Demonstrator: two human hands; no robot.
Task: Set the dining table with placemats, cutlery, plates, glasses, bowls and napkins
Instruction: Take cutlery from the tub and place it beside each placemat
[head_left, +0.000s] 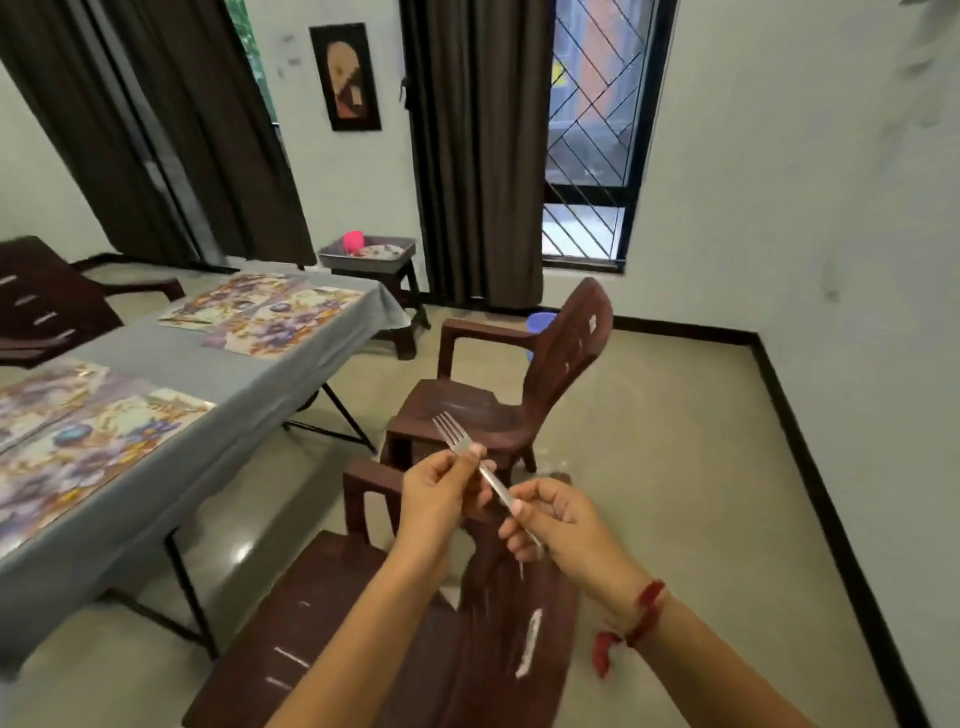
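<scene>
Dining table (218, 374) at 9 o'clock has only floral placemats (270, 317) laid, so cutlery, plates, glasses, bowls & napkins are left; left hand (436, 499) & right hand (561, 525) both pinch one fork (457, 439) at 6 o'clock, over a brown chair (311, 597).

Head view, forward and down
</scene>
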